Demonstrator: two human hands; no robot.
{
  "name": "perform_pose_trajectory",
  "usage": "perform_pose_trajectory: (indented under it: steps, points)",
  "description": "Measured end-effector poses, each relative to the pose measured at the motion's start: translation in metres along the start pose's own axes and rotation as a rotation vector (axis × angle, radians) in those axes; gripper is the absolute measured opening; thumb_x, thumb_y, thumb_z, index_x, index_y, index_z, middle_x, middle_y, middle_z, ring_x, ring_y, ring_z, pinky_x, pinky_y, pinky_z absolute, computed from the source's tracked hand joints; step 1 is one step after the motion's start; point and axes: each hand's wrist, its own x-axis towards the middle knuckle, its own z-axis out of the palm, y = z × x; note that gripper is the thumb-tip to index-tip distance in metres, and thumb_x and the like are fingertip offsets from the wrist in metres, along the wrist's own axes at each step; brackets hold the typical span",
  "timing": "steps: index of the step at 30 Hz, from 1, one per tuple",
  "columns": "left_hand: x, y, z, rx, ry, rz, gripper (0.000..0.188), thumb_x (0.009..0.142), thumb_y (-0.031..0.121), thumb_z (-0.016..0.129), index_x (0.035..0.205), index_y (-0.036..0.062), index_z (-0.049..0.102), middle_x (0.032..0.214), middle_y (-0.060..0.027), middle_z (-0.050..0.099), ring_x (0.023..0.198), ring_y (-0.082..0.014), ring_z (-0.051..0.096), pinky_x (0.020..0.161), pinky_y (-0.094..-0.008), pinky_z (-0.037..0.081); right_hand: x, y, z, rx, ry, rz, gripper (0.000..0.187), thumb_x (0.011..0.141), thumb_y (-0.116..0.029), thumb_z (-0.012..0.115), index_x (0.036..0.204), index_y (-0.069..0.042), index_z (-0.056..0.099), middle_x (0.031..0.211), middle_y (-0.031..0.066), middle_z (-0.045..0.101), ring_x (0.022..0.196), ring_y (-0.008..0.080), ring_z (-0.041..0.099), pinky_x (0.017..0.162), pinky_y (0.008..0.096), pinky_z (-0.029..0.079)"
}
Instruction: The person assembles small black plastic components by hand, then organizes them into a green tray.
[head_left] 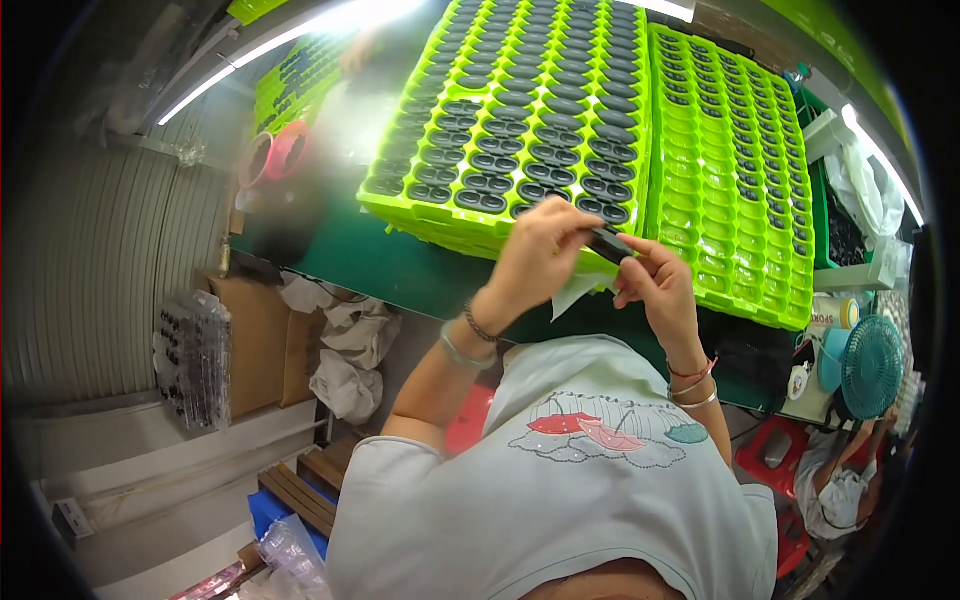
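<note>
Above the front edge of a lime-green tray (430, 212), I hold a small black oblong plastic part (608, 244) between both hands. My left hand (545, 255) pinches its upper left end, while the fingers and thumb of my right hand (660, 290) close round its lower right end. A white cloth or paper (580, 290) hangs just below my fingers; which hand has it, if either, I cannot tell. Rows of black oval parts fill the tray's pockets. Those nearest me show two hollows each, and the farther ones have smooth tops.
To the right, a second green tray (690, 215) has smaller black parts in some pockets. Both trays rest on a dark green table (340, 265). A teal fan (871, 367) and a seated person (838, 490) are at the right. Cardboard (258, 345) and crumpled white bags (350, 345) lie left.
</note>
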Motion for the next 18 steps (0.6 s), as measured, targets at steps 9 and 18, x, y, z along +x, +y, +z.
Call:
perform_pose_trajectory:
  steps: [9, 18]
  points:
    - [0.129, -0.143, -0.150, 0.591, 0.304, -0.242, 0.018, 0.068, 0.015, 0.069, 0.081, 0.0039, 0.064, 0.072, -0.0064, 0.065, 0.065, -0.0140, 0.062, 0.063, -0.0282, 0.049, -0.008, 0.007, -0.019, -0.153, 0.033, -0.039, 0.028, 0.086, -0.010, 0.058, 0.112, 0.002, 0.056, 0.081, 0.0060, 0.062, 0.063, 0.0081, 0.059, 0.058, 0.0183, 0.049]
    - [0.163, -0.170, -0.146, 0.816, 0.014, -0.325, 0.017, 0.066, 0.012, 0.069, 0.081, 0.0044, 0.068, 0.079, -0.0169, 0.065, 0.078, -0.0304, 0.062, 0.074, -0.0382, 0.048, -0.029, 0.019, -0.064, -0.197, 0.319, 0.001, 0.023, 0.087, -0.010, 0.057, 0.106, 0.003, 0.059, 0.078, 0.0057, 0.062, 0.059, 0.0087, 0.058, 0.056, 0.0190, 0.047]
